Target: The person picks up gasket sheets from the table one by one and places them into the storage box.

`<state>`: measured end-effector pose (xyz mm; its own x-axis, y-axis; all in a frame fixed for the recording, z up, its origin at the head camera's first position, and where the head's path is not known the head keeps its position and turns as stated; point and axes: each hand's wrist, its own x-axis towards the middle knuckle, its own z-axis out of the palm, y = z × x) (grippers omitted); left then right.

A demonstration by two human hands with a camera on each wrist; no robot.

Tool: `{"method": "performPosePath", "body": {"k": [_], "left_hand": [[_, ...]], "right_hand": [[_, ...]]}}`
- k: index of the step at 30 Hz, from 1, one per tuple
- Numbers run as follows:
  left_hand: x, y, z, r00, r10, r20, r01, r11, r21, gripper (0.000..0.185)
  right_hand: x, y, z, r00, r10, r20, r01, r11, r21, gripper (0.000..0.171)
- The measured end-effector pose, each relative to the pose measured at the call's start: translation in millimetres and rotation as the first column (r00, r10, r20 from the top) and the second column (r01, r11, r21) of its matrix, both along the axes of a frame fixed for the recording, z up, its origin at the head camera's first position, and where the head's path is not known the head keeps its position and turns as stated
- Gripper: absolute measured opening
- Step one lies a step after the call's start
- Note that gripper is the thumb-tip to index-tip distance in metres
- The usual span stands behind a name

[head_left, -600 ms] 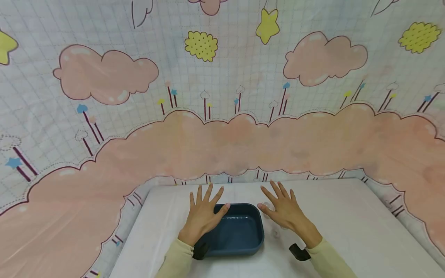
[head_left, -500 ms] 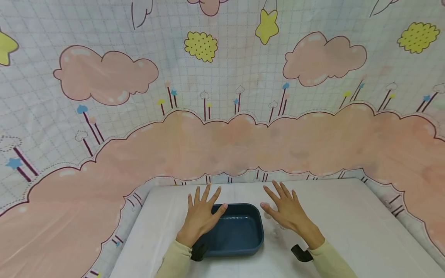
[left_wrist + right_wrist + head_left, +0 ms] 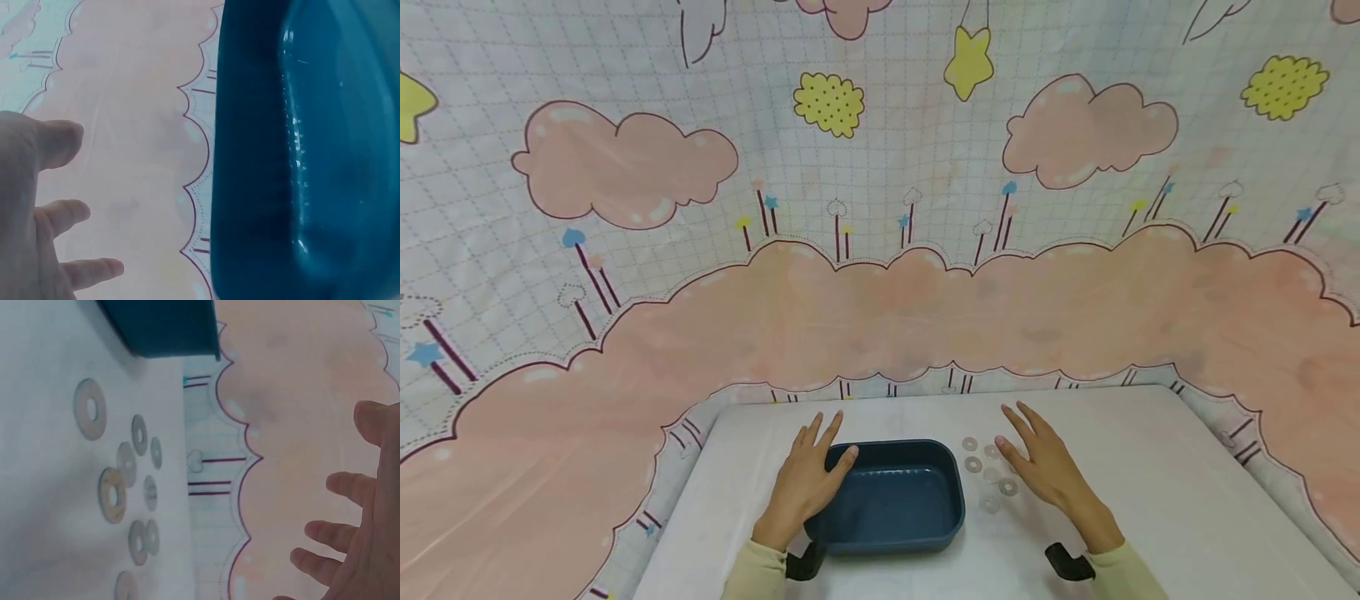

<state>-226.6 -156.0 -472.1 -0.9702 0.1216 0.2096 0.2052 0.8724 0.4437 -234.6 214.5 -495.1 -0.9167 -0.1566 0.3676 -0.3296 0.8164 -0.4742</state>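
Note:
A dark blue rectangular tub (image 3: 895,547) stands on the white table, with nothing visible inside it. Just right of it lie several flat metal washers (image 3: 1008,487), seen closer in the right wrist view as loose rings (image 3: 112,511). My left hand (image 3: 801,483) hovers by the tub's left side, fingers extended, covering part of its rim from the head camera. Over the right edge of the washers my right hand (image 3: 1052,468) hangs with fingers spread and hides some of them. Both hands hold nothing.
The white table (image 3: 1187,500) reaches out to either side and behind the tub. A printed cloth (image 3: 880,321) with clouds and stars hangs behind and around the table. Black straps with small devices (image 3: 1070,562) sit at both wrists.
My hands have moved apart, the left one leftward and the right one rightward, both drawing slightly nearer to me. More of the tub and the washers now shows. The view has shifted slightly.

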Motion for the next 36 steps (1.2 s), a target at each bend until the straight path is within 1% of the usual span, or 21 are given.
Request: {"method": "performPosePath", "body": {"k": [4,10,13,16,17,19,21,23,24,26,29,32,36], "left_hand": [[1.8,-7,-4.9,0.999,0.012,0.038,-0.014,0.999,0.038,0.070],[8.6,-22,-14.2,0.997,0.005,0.074,-0.015,0.992,0.127,0.069],[12.3,-31,-18.7,0.997,-0.005,0.077,-0.010,0.982,0.189,0.066],[15.4,-38,-21.9,0.998,-0.013,0.069,-0.006,0.963,0.271,0.065],[16.1,-40,-23.1,0.998,-0.016,0.067,-0.005,0.954,0.301,0.064],[16.9,-44,-26.0,0.996,-0.019,0.084,-0.014,0.926,0.378,0.064],[17.5,-47,-28.7,0.992,-0.025,0.124,-0.034,0.889,0.456,0.064],[17.8,-49,-31.5,0.984,-0.035,0.174,-0.063,0.849,0.524,0.065],[18.2,-50,-32.3,0.979,-0.040,0.201,-0.080,0.828,0.555,0.065],[19.4,-51,-33.5,0.969,-0.051,0.242,-0.107,0.797,0.595,0.066],[21.1,-52,-34.6,0.956,-0.067,0.287,-0.138,0.760,0.636,0.067],[21.7,-53,-36.1,0.948,-0.070,0.310,-0.164,0.726,0.668,0.068],[22.4,-53,-38.1,0.943,-0.046,0.331,-0.205,0.701,0.683,0.069]], "right_hand": [[1.2,9,-8.9,1.000,0.007,0.024,-0.006,0.998,-0.062,0.055],[2.9,22,-20.8,0.998,0.009,0.058,0.000,0.989,-0.146,0.051],[4.0,28,-24.1,0.996,0.005,0.084,0.010,0.983,-0.181,0.052],[4.5,32,-25.7,0.994,-0.006,0.111,0.029,0.978,-0.205,0.054],[4.4,33,-26.7,0.993,-0.012,0.118,0.036,0.978,-0.206,0.055],[4.5,36,-29.1,0.992,-0.023,0.126,0.049,0.978,-0.205,0.056],[4.5,38,-32.2,0.991,-0.031,0.127,0.057,0.977,-0.207,0.056],[4.9,41,-35.3,0.990,-0.039,0.135,0.066,0.976,-0.207,0.056],[5.0,42,-36.6,0.990,-0.042,0.138,0.070,0.976,-0.206,0.055],[5.1,45,-38.3,0.987,-0.046,0.151,0.078,0.975,-0.210,0.054],[4.9,47,-40.5,0.982,-0.051,0.183,0.093,0.970,-0.225,0.053],[4.9,50,-42.7,0.975,-0.052,0.218,0.107,0.963,-0.249,0.051],[4.9,54,-46.3,0.968,-0.046,0.246,0.115,0.955,-0.272,0.049]]}}
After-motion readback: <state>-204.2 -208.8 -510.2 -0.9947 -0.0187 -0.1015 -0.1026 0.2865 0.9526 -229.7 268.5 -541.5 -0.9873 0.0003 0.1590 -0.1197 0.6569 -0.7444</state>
